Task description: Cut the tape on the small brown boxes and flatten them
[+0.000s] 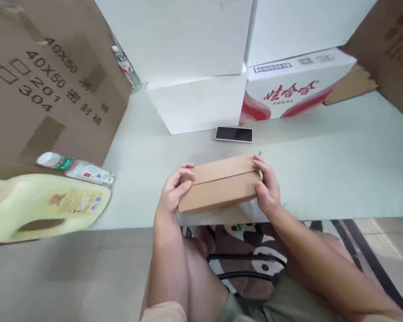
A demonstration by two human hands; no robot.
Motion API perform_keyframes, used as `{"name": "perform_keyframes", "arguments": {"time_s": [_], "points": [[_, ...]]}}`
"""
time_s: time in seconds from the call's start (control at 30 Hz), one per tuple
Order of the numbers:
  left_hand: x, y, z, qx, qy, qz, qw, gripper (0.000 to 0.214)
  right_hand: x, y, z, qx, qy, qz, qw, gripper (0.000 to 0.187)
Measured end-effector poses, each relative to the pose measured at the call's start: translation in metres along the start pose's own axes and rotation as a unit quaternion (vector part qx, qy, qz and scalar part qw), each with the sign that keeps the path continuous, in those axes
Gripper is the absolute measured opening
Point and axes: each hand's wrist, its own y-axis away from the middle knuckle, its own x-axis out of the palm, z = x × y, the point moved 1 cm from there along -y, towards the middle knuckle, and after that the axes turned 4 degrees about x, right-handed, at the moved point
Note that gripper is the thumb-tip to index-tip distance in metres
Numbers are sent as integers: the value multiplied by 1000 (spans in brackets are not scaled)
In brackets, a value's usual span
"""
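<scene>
A small brown cardboard box [223, 190] is held between my two hands near the front edge of the pale table [147, 179]. My left hand [175, 188] grips its left end, thumb on top and fingers behind. At the right end, my right hand [267, 185] has its fingers closed over the far corner and its thumb on the near side. The box's top flap is folded over, leaving a seam along its length. Just beyond the box lies a phone [234, 134], dark screen up.
White boxes [198, 105] and a red-and-white printed carton [289, 94] stand at the back. To the left are a large cardboard carton [53, 89], a clear bottle [87, 172] and a pale yellow jug [70, 201]. A second bottle [126, 67] lies farther back.
</scene>
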Motion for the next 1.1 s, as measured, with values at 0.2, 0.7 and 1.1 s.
{"name": "perform_keyframes", "arguments": {"time_s": [0.2, 0.7, 1.1], "points": [[-14, -4, 1, 4, 11, -46, 999, 39, -1, 4, -18, 26, -15, 46, 998, 86], [-6, -10, 2, -23, 72, -221, 972, 43, 10, 5, -16, 388, -182, 69, 901, 104], [15, -13, 12, -159, 126, -203, 958, 46, 14, -1, -1, 245, -271, 64, 929, 86]]}}
